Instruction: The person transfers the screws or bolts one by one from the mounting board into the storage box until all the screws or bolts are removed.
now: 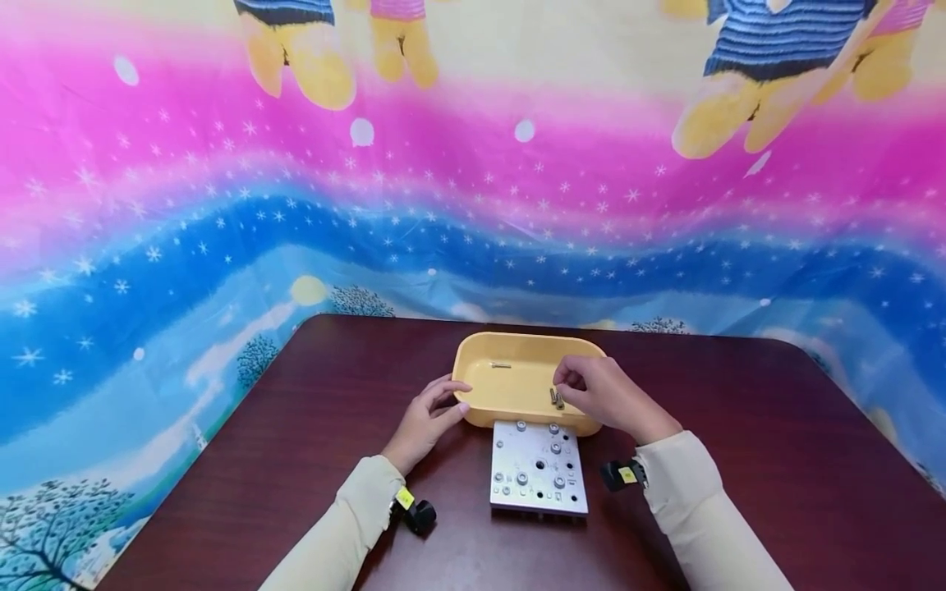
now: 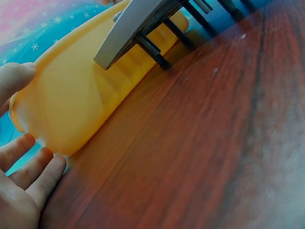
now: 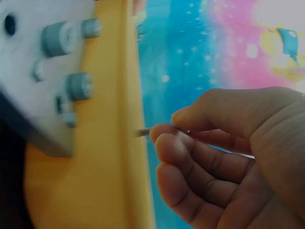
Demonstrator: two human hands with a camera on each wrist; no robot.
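A yellow plastic tray [image 1: 510,390] stands on the table, and my left hand [image 1: 420,425] holds its left end, one finger over the rim and the thumb at the outer wall. Over the tray's right side is my right hand [image 1: 609,398], pinching a thin metal screw [image 3: 143,132] between thumb and forefinger; much of the screw is hidden by the fingers. Below those fingertips, short screws [image 1: 557,400] show against the tray floor. Another screw [image 1: 501,365] lies toward the back left of the tray. Against the tray's front sits a silver metal plate [image 1: 521,460] with several socket-head bolts and open holes.
Bolt shanks [image 2: 178,33] stick out below the plate and prop it above the dark wooden table [image 1: 310,460]. A printed curtain [image 1: 443,213] hangs behind the table's far edge. Both wrists wear a small black camera [image 1: 420,515].
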